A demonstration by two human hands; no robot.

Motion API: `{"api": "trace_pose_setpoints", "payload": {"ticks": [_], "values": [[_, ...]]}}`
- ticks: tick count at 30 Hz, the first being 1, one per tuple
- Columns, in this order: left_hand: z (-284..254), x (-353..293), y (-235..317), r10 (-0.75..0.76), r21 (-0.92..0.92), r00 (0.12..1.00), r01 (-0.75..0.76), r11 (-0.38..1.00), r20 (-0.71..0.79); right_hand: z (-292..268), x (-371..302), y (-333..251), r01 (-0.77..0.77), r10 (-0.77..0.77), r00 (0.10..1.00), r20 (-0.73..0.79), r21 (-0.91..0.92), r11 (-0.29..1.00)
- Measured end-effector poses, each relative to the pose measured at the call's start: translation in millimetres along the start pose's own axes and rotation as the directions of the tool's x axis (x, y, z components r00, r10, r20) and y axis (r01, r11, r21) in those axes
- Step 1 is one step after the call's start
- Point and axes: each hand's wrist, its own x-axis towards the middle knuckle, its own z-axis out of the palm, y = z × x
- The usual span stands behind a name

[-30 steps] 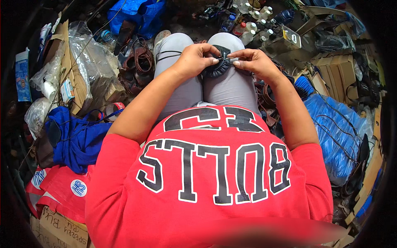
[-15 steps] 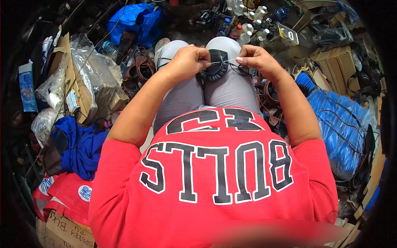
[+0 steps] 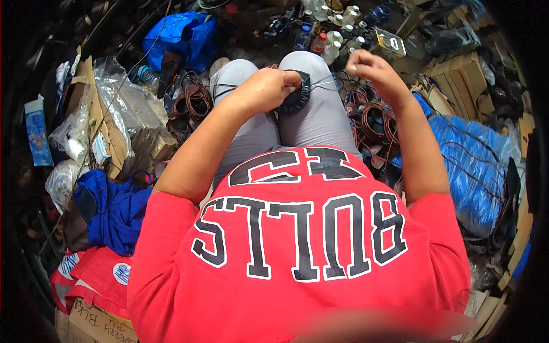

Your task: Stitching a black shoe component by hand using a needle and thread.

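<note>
On my grey-trousered knees lies a small black leather-like piece [image 3: 295, 103] with a gathered, ruffled rim. My left hand [image 3: 269, 90] is closed at its upper left edge, fingers pinched together and covering part of it. Up and to the right, above the right knee, my right hand [image 3: 372, 73] is raised with its fingers curled closed. What those fingers hold, if anything, is too small to make out. A thin dark cord [image 3: 325, 86] runs across the right knee beside the black piece.
Dark brown strappy leather pieces [image 3: 373, 123] lie right of my legs, more [image 3: 191, 98] to the left. Several small bottles [image 3: 331, 51] stand beyond the knees. A blue bag [image 3: 182, 40] sits far left, a blue plastic-wrapped bundle [image 3: 466, 166] at right, and cardboard [image 3: 457, 83] behind it.
The pale thread stretched between both hands is no longer visible. My right hand has moved right and upward, away from the black piece. My left hand has shifted slightly right, onto its edge.
</note>
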Motion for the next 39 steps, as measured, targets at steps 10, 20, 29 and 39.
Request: {"api": "trace_pose_setpoints", "payload": {"ticks": [10,20,29,39], "values": [[-2,-3,1,0.008,0.056,1.000,-0.007,0.998,-0.025,29,10,-16,0.165,-0.293,0.955,-0.040,-0.752,0.639],[-9,-35,-33,0.341,0.272,0.935,-0.306,0.913,-0.095,55,18,-9,0.425,-0.107,0.905,0.412,-0.853,0.303],[-101,-99,-16,-0.252,-0.595,0.889,-0.027,0.804,-0.381,19,5,-27,0.032,0.027,0.974,-0.225,0.254,0.967],[-36,-87,15,0.122,-0.233,0.988,-0.142,0.962,-0.100,77,-9,-23,0.146,-0.053,0.961,0.270,-0.338,0.930]]}}
